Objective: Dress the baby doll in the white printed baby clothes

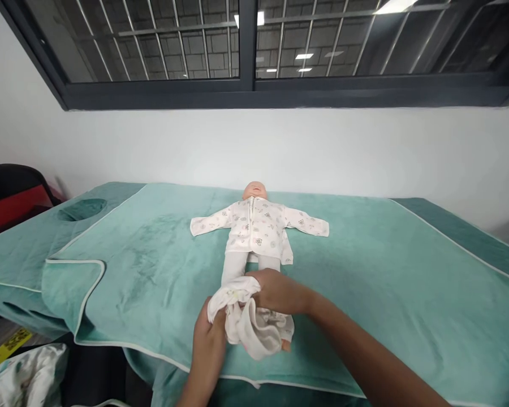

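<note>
A baby doll [255, 191] lies on its back on a green massage bed, arms spread and feet toward me. It wears a white printed jacket [258, 226] and white leggings [234, 265]. Around its lower legs a pair of white printed baby pants [258, 333] is bunched, and one small foot [285, 345] shows at the hem. My left hand [211, 333] grips the pants' edge on the left side. My right hand [275, 291] is closed on the cloth near the doll's knees, its fingertips partly hidden.
A green plush cover [365, 282] with white piping is spread over the bed [110, 195], which has a face hole [82, 209] at left. A white wall and barred window stand behind. At lower left are crumpled printed cloth [29, 376] and a yellow strip [6, 350]; a red-black chair [14, 203] stands beyond.
</note>
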Motion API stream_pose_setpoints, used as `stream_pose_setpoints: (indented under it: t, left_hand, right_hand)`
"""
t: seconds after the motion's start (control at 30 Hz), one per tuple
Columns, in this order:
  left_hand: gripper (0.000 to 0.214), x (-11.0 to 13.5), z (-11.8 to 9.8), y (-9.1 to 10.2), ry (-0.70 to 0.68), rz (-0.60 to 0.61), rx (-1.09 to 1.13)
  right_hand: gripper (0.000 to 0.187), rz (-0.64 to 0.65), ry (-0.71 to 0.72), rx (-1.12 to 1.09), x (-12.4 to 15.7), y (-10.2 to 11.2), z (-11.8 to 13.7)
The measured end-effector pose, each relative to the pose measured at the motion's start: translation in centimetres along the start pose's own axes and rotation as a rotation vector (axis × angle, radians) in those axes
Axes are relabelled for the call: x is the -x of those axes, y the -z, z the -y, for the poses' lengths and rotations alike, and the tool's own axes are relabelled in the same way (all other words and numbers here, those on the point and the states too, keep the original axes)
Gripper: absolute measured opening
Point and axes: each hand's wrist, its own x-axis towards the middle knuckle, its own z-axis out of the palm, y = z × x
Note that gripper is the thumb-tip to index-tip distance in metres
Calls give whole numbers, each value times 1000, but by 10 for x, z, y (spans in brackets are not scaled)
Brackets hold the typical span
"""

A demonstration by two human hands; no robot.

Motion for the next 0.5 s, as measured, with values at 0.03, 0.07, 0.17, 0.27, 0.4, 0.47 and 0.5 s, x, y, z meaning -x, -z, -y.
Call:
stream_pose_setpoints:
  t: [0.03,0.07,0.17,0.27,0.4,0.47,0.5]
  left_hand:
    - [36,-8,-6,1,-54,1,-58]
    - [33,-16,-12,2,-104,2,-107]
    - [29,-41,-24,2,-201,-18,-164]
    - [32,-61,-32,-4,-241,-39,-167]
    - [36,-83,-43,-15,-290,-55,-176]
    - [37,-92,-47,-20,-285,-31,-172]
    - [37,-94,-47,-21,-277,-3,-179]
  right_hand:
    - [31,13,13,-33,1,1,0]
    - [37,32,21,-66,1,3,-1]
    - [52,108,14,-149,1,8,-3]
    - [60,122,-2,-159,-2,11,-7]
    - [61,21,-6,-91,-7,5,-8]
    - [58,-28,-16,-64,-9,1,-7]
    - [56,-44,-22,-53,-9,0,-6]
